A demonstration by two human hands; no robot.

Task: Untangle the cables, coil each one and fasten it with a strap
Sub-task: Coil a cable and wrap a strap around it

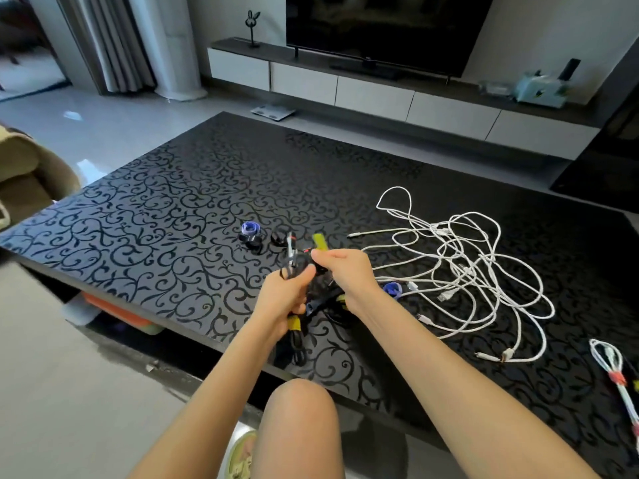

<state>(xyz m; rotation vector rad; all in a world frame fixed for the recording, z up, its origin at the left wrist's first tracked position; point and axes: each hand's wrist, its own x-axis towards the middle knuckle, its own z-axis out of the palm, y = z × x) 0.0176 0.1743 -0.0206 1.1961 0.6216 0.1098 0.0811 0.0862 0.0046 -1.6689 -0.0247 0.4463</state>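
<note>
The fingers (330, 257) of the right hand (347, 276) are curled narrow and pinch a yellow-green strap (320, 240). Its free end stands up just above the fingertips and leans a little away from the person. The left hand (281, 295) is closed like a fist around the black cable (320, 295), with the thumb laid over the top, and some loops and a plug end come out above the knuckles. The two hands are almost touching, and the bundle sits between them, in front of the person and over the near part of the table (173, 202). The rest of this cable hangs down under the left hand toward the table's near edge. A second yellow-green piece (294, 322) shows there, but I cannot tell if it belongs to the same strap. The bundle is dark against the dark table, so its long axis is hard to read; it seems to run from the left hand across to the right wrist. In my judgement the strap must now go around the bundle, so the right hand leads and the left hand only keeps the loops together. Just beside the right wrist lies a blue strap (392, 290). Farther right is the loose tangle of white cables (466, 264), not yet coiled. At the right edge lies a coiled white cable (610, 357), fastened with a red strap (617, 377).
</note>
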